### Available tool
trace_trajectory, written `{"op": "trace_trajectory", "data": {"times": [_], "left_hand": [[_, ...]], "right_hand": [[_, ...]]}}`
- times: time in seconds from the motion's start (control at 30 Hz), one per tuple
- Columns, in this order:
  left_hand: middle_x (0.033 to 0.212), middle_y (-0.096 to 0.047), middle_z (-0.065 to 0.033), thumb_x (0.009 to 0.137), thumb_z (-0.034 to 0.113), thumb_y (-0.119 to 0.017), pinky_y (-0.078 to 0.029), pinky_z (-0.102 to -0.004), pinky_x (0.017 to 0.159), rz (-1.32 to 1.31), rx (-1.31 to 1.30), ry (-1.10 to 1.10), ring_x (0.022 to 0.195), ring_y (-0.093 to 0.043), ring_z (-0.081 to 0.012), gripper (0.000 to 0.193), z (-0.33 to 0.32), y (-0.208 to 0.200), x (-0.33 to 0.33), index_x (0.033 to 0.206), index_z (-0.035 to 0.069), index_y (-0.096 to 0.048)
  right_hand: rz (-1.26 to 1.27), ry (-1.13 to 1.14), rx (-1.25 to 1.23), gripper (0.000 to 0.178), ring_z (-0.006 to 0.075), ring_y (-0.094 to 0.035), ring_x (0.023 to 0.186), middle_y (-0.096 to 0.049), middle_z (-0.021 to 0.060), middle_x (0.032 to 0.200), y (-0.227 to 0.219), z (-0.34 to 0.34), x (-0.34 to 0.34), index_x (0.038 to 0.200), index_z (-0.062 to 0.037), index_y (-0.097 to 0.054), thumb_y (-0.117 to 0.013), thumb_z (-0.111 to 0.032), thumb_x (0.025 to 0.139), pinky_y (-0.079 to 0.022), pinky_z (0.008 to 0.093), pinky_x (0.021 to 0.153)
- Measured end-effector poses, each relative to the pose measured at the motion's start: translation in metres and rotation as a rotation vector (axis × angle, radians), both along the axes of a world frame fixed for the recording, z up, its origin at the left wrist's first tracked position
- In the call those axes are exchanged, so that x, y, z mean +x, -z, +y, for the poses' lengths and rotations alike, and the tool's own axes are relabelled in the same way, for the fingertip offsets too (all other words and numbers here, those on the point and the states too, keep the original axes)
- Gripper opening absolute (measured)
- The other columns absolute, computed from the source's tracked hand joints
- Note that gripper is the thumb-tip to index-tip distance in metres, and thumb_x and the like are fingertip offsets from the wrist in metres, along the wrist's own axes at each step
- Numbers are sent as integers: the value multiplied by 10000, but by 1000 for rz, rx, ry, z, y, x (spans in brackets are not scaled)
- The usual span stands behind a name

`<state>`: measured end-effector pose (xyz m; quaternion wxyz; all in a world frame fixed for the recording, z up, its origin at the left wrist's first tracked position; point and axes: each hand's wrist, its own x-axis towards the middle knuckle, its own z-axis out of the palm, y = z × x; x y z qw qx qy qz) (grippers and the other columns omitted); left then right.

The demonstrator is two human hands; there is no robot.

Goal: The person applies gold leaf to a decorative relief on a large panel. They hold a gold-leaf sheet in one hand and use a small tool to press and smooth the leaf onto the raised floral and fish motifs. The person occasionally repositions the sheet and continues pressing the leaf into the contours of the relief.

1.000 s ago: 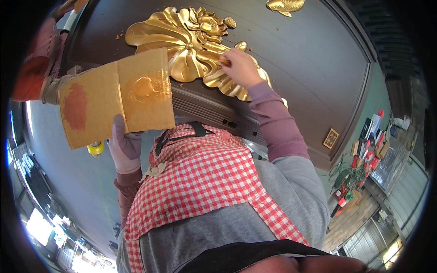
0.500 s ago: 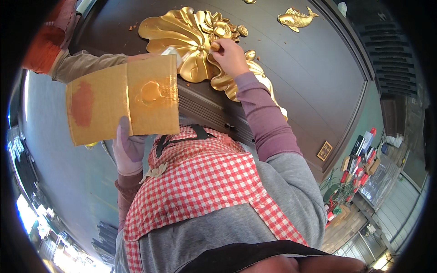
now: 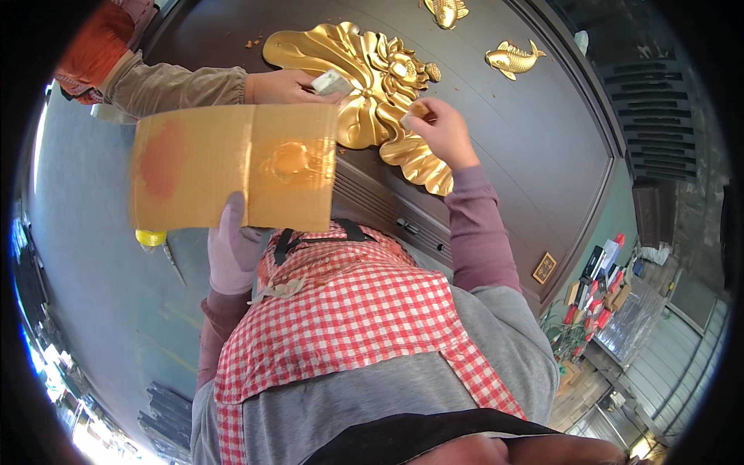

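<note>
My left hand (image 3: 235, 248), in a pale lilac glove, grips the lower edge of a folded cardboard sheet (image 3: 194, 174). The sheet carries a reddish patch on its left half and a wet-looking golden smear on its right. Bare and pinched closed, my right hand (image 3: 449, 136) holds a small brown-and-white piece (image 3: 419, 113) whose kind I cannot make out. It is at the right edge of a golden lotus relief (image 3: 360, 128), beside the flower and above a wavy leaf. The relief lies on a dark brown panel (image 3: 535, 147); part of it is hidden behind the cardboard.
From the upper left reaches another person's hand (image 3: 283, 87), holding a whitish piece (image 3: 332, 83) against the relief. Two golden fish (image 3: 514, 60) lie on the panel's far right. Red and black tools (image 3: 601, 283) crowd the right side; a yellow object (image 3: 150, 237) shows below the cardboard.
My right hand has moved from beside the flower toward the right edge of the relief. The cardboard has shifted right, and more of the other person's hand and its whitish piece shows.
</note>
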<state>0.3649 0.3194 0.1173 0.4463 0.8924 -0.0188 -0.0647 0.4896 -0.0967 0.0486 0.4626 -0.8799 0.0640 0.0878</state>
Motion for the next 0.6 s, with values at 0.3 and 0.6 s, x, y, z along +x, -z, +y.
{"op": "trace_trajectory", "data": {"times": [0.3,0.6], "left_hand": [[1223,-668,-162,978,-58,-601,-538,-269,576,-217,51,144,728,-630,-173,481,-14,3,25,1454,10,-606],[1307,-647,-247,943,-82,-625,-524,-501,1026,-288,161,110,1191,-621,-454,460,-7,6,15,1396,-6,-636]], "right_hand": [[-181,-88,593,427,154,-658,1206,-680,61,1267,-128,74,-60,1366,5,-608,-733,43,960,-517,307,1078],[-571,-320,39,323,246,-703,952,-722,92,1051,-142,116,-38,1116,-51,-714,-826,21,822,-568,349,836]]}}
